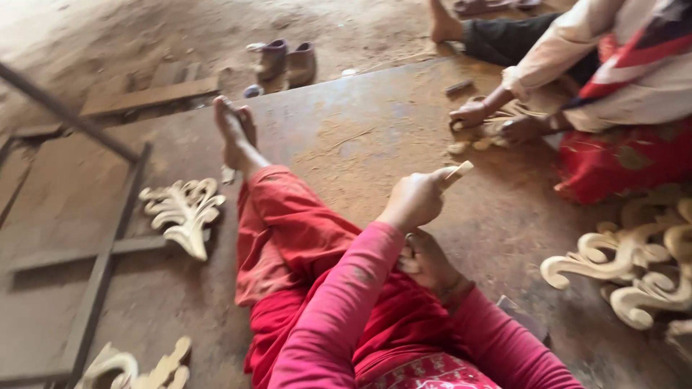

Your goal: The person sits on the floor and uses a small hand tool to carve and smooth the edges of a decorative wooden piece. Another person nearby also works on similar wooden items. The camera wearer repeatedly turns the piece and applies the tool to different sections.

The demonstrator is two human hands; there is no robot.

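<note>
Floor: dusty brown boards (360, 137), the person sitting with red-trousered legs stretched out.
Left hand (417, 198): raised, fingers curled tight around a pale wooden stick (457, 171).
Right hand (430, 261): low by the lap, fingers bent; what it holds cannot be told.
Nearby: carved pale scroll ornament (184, 210) left of the legs; more carvings (634, 266) to the right.
Co-worker: hands (472, 114) on a carving at top right.

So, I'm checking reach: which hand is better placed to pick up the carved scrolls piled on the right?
Probably the right hand: it sits low, on the same side as the carved scrolls. The left hand is raised, closed on a wooden stick.
</note>
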